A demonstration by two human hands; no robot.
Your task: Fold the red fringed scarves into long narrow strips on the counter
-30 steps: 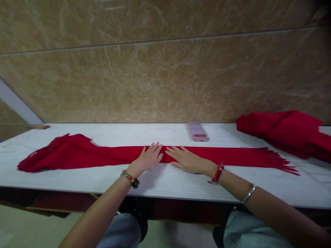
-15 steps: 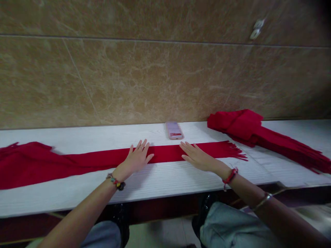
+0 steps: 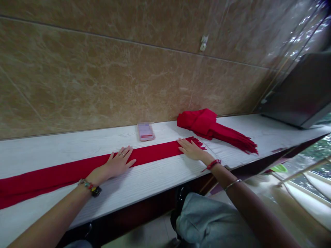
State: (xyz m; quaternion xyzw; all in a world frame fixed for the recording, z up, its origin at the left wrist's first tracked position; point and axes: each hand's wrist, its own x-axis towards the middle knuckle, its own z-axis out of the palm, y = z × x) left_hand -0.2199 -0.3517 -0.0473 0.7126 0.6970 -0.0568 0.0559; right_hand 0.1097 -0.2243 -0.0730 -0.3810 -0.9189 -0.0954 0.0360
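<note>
Head view: scarf (image 3: 152, 154) laid flat on the table (image 3: 103, 141), under the left hand (image 3: 117, 166) and right hand (image 3: 190, 149).
Both are held spread, palms down, the right beside the fringe (image 3: 198, 142). Presumably light, soft and easily creased, the scarf is best gripped by its long edges; the fringe would probably be tangled.

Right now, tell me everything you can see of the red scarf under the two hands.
The red scarf is plain and looks like soft woven cloth. It lies as a long strip along the white tabletop, flat and smooth between the hands. Its fringed end, with loose strands, lies by the right hand; the other end runs out at the picture's left edge. Both hands rest on it, the left hand with fingers spread. Whether it is folded double is unclear.
</note>
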